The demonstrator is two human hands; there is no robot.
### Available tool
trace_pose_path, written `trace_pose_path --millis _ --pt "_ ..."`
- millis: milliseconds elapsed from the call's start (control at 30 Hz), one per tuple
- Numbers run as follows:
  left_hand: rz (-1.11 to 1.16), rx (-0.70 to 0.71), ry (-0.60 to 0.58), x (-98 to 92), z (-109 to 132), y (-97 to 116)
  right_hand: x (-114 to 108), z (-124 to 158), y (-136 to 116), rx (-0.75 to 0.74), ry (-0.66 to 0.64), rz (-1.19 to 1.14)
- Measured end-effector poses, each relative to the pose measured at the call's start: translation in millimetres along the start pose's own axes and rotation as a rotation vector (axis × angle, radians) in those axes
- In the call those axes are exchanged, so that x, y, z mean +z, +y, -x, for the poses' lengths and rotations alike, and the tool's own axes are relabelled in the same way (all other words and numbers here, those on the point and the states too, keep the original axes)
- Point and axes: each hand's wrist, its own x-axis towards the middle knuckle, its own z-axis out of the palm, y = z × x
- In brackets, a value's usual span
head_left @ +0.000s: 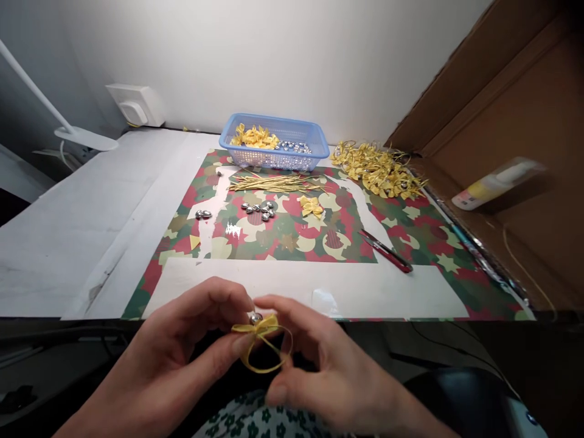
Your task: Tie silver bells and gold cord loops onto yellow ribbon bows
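At the table's front edge both hands work on a yellow ribbon bow (258, 326) with a silver bell (255, 317) at its middle. My left hand (196, 340) pinches the bow's left side between thumb and index finger. My right hand (314, 359) curls around the right side, its index finger by the bell and other fingers at the thin yellow cord loop (264, 370) that hangs below. Its thumb stands apart, lower down. Part of the bow is hidden behind the fingers.
A blue basket (274, 159) holds yellow bows and silver bells. Before it lie yellow cords (278, 182), loose bells (260, 210) and yellow bows (312, 207). Finished-looking bows with loops (378, 170) are heaped at right. A red-black cutter (387, 250) and a bottle (495, 182) are nearby.
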Motion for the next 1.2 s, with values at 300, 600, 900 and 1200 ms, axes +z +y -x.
trace_pose_path --millis 300,600,900,1200 --pt "-0.051 -0.015 0.002 -18.5 -5 -4 -49 40 -34 -0.376 0.315 1.012" --pt "0.245 -0.139 -0.186 -16.2 -8 -21 -74 44 -46 -0.799 0.7 1.595" --pt "0.348 -0.186 -0.105 2.9 -7 -16 -77 25 -46 -0.714 1.087 0.447" --pt "0.242 -0.208 0.014 15.8 -4 -17 -44 16 -68 -0.504 0.705 -0.166"
